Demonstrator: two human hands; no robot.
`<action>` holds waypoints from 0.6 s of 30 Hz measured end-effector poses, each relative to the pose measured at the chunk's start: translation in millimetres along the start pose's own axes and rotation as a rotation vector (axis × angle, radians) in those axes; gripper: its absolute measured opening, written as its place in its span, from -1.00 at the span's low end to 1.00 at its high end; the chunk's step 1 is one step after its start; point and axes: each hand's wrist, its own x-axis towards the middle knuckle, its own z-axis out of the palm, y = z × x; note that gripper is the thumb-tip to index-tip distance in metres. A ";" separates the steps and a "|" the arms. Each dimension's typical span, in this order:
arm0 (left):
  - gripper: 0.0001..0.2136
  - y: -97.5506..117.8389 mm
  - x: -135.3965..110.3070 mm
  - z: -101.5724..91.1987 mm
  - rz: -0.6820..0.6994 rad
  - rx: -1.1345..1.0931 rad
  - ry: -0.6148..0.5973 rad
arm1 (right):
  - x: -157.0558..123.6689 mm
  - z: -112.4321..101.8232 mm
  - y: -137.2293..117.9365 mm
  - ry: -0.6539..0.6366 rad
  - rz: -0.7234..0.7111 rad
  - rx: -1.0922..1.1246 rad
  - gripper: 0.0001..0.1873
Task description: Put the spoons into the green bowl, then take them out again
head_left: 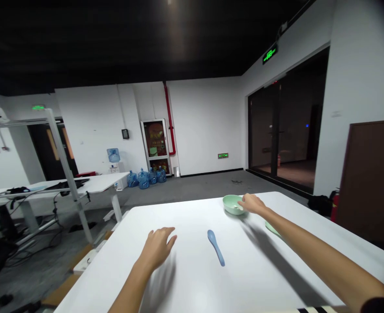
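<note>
My right hand (252,203) reaches far across the white table (185,282) and its fingers rest closed on the rim of a pale green bowl (232,204). My left hand (158,247) lies palm down on the table, fingers stretched out and holding nothing. A blue spoon (216,247) lies flat between my two arms, bowl end pointing away from me. A second pale green item (272,228), partly hidden under my right forearm, sits on the table.
A white desk with cables and a metal frame (64,174) stands to the left. Blue water jugs (146,177) sit by the far wall. A dark glass doorway (283,139) and a brown panel (371,182) are on the right.
</note>
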 end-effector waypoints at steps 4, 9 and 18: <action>-0.56 2.9 0.7 -2.9 -0.018 -0.027 -0.024 | 25.4 6.7 -7.3 -0.040 0.023 -0.017 -0.64; -0.56 4.0 2.3 -4.1 -0.002 -0.046 -0.029 | 49.4 26.0 -10.8 -0.097 0.049 -0.031 -0.73; -0.56 1.3 3.5 -3.6 -0.032 -0.070 -0.037 | 83.7 69.6 6.7 -0.131 0.080 -0.035 -0.78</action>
